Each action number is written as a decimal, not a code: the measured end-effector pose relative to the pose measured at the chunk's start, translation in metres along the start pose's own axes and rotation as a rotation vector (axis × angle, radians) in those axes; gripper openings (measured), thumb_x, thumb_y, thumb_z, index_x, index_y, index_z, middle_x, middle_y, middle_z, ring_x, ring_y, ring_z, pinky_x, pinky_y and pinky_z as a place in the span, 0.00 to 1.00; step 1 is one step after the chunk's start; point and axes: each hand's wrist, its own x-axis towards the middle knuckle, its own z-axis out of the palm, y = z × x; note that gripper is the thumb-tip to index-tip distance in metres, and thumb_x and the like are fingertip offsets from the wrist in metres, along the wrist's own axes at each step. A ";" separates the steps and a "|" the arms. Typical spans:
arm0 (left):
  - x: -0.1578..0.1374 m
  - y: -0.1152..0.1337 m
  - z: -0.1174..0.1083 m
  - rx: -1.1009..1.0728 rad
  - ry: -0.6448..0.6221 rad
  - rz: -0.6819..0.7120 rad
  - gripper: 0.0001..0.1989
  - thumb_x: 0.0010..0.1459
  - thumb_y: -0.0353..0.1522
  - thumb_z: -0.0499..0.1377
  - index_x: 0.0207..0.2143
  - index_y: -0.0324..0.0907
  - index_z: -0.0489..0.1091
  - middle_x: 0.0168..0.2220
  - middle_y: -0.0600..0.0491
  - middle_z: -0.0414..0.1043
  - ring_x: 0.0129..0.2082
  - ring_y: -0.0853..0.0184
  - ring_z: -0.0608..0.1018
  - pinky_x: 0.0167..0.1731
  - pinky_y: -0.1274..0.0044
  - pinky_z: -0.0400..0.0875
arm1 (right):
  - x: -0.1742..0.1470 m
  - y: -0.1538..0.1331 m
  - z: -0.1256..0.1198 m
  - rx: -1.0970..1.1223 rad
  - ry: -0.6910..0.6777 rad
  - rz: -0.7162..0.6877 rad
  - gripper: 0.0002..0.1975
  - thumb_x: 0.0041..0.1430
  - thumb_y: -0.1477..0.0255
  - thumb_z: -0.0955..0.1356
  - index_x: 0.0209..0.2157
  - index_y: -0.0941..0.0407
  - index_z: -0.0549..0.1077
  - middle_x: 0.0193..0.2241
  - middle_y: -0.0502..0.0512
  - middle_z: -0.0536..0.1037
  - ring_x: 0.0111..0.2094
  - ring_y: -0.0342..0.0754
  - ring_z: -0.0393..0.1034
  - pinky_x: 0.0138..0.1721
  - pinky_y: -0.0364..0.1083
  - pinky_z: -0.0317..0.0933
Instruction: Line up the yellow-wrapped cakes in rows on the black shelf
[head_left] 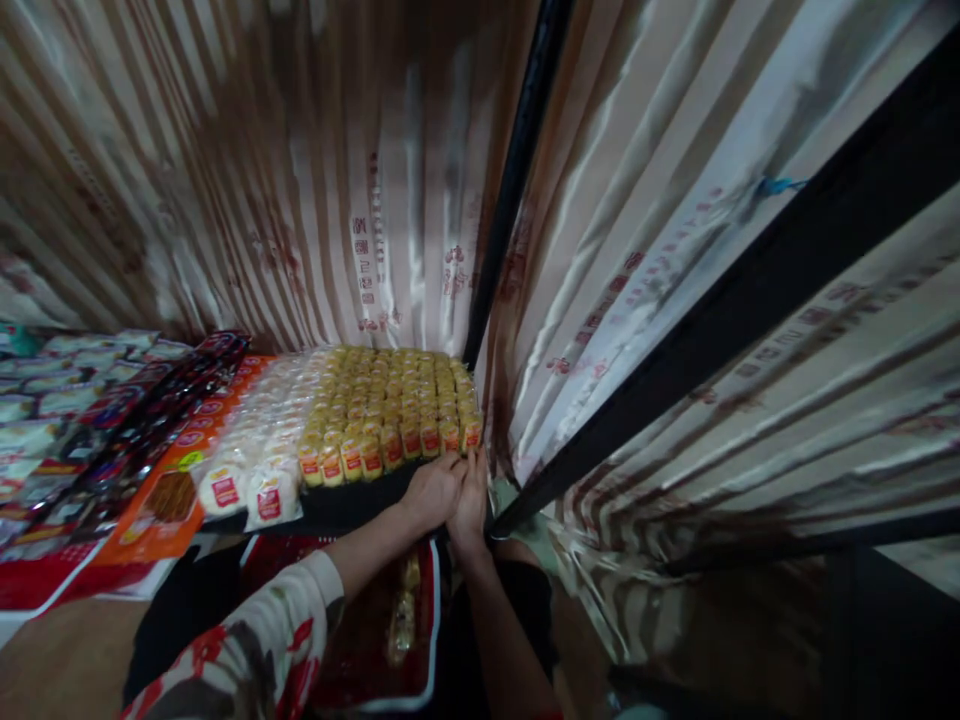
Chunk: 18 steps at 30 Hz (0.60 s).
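My left hand (433, 492) and my right hand (469, 500) are pressed together at the front right corner of a block of yellow snack packets (390, 400). The left hand's fingers are curled. Fingers of my right hand point forward, pressed together, with their tips against the base of the corner snack packet (471, 432). Whatever lies between the two hands is hidden. The yellow packets stand in tight rows, clear-wrapped with red and yellow labels. Left of them are rows of white round packets (266, 490), wrapped the same way.
An orange snack bag (161, 510), dark packets (142, 400) and pale packets (75, 385) lie at the left. Below my arms is a dark red tray (360, 650) holding a few gold-wrapped pieces (403, 625). Black poles (517, 180) and printed plastic sheeting (412, 200) bound the back and right.
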 end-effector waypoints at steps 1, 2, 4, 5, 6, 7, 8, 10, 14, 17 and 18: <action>-0.008 -0.001 0.003 -0.062 0.026 -0.012 0.12 0.60 0.25 0.49 0.43 0.39 0.69 0.42 0.49 0.69 0.42 0.66 0.73 0.45 0.77 0.69 | -0.003 -0.003 -0.003 -0.007 0.008 0.010 0.28 0.57 0.76 0.53 0.59 0.60 0.58 0.59 0.64 0.60 0.64 0.54 0.44 0.61 0.62 0.44; -0.017 -0.001 0.005 -0.112 0.052 -0.026 0.13 0.60 0.25 0.49 0.43 0.39 0.69 0.42 0.49 0.70 0.43 0.67 0.72 0.46 0.77 0.69 | -0.006 -0.007 -0.006 -0.010 0.015 0.014 0.28 0.56 0.76 0.54 0.59 0.61 0.58 0.60 0.66 0.59 0.64 0.55 0.45 0.61 0.62 0.46; -0.037 -0.001 0.009 -0.199 0.097 -0.055 0.13 0.59 0.24 0.48 0.42 0.40 0.70 0.41 0.50 0.70 0.43 0.67 0.73 0.47 0.77 0.69 | -0.017 -0.019 -0.014 0.007 0.028 0.007 0.28 0.57 0.75 0.54 0.59 0.63 0.58 0.60 0.68 0.58 0.62 0.55 0.50 0.59 0.60 0.51; -0.048 -0.001 0.012 -0.244 0.110 -0.067 0.14 0.59 0.24 0.48 0.42 0.41 0.70 0.41 0.50 0.70 0.42 0.68 0.73 0.46 0.77 0.69 | -0.024 -0.025 -0.018 0.027 0.034 0.000 0.28 0.57 0.74 0.54 0.59 0.62 0.58 0.59 0.68 0.60 0.60 0.55 0.54 0.57 0.59 0.54; -0.060 -0.001 0.014 -0.292 0.121 -0.077 0.14 0.59 0.24 0.47 0.41 0.41 0.70 0.40 0.51 0.71 0.41 0.68 0.74 0.45 0.77 0.69 | -0.033 -0.031 -0.022 0.055 0.032 -0.010 0.27 0.58 0.74 0.55 0.59 0.62 0.58 0.57 0.68 0.63 0.57 0.54 0.59 0.55 0.57 0.57; -0.073 -0.002 0.018 -0.344 0.134 -0.088 0.14 0.59 0.24 0.47 0.42 0.41 0.70 0.39 0.51 0.71 0.40 0.68 0.74 0.44 0.77 0.70 | -0.044 -0.036 -0.024 0.090 0.019 -0.018 0.26 0.59 0.73 0.55 0.59 0.61 0.58 0.54 0.67 0.66 0.54 0.53 0.63 0.53 0.56 0.60; -0.087 -0.003 0.022 -0.392 0.149 -0.101 0.15 0.59 0.24 0.47 0.42 0.41 0.70 0.39 0.51 0.72 0.39 0.67 0.75 0.43 0.77 0.70 | -0.057 -0.039 -0.026 0.127 -0.012 -0.026 0.25 0.59 0.72 0.56 0.58 0.60 0.59 0.51 0.65 0.69 0.50 0.52 0.67 0.50 0.54 0.63; -0.116 -0.006 0.033 -0.460 0.172 -0.127 0.16 0.58 0.24 0.47 0.43 0.41 0.70 0.39 0.50 0.72 0.40 0.66 0.75 0.43 0.75 0.70 | -0.085 -0.040 -0.025 0.193 -0.127 -0.048 0.22 0.59 0.72 0.57 0.55 0.57 0.64 0.46 0.61 0.74 0.44 0.50 0.71 0.47 0.52 0.65; -0.168 -0.019 0.061 -0.519 0.131 -0.246 0.18 0.56 0.22 0.47 0.46 0.39 0.68 0.42 0.47 0.73 0.43 0.65 0.75 0.45 0.74 0.69 | -0.138 -0.028 -0.005 0.197 -0.421 -0.035 0.18 0.56 0.74 0.58 0.44 0.55 0.73 0.41 0.58 0.78 0.43 0.51 0.73 0.46 0.51 0.66; -0.189 -0.036 0.079 -0.510 -0.011 -0.532 0.17 0.55 0.20 0.48 0.41 0.40 0.71 0.39 0.49 0.74 0.41 0.67 0.76 0.45 0.77 0.68 | -0.158 -0.018 0.018 0.072 -0.654 0.018 0.18 0.55 0.77 0.59 0.44 0.56 0.74 0.43 0.61 0.78 0.45 0.52 0.72 0.49 0.52 0.64; -0.193 -0.043 0.084 -0.491 -0.063 -0.665 0.16 0.54 0.20 0.48 0.39 0.40 0.72 0.38 0.50 0.75 0.40 0.68 0.76 0.44 0.79 0.68 | -0.161 -0.015 0.025 0.022 -0.725 0.018 0.18 0.55 0.78 0.59 0.44 0.57 0.75 0.43 0.62 0.77 0.46 0.53 0.71 0.50 0.52 0.63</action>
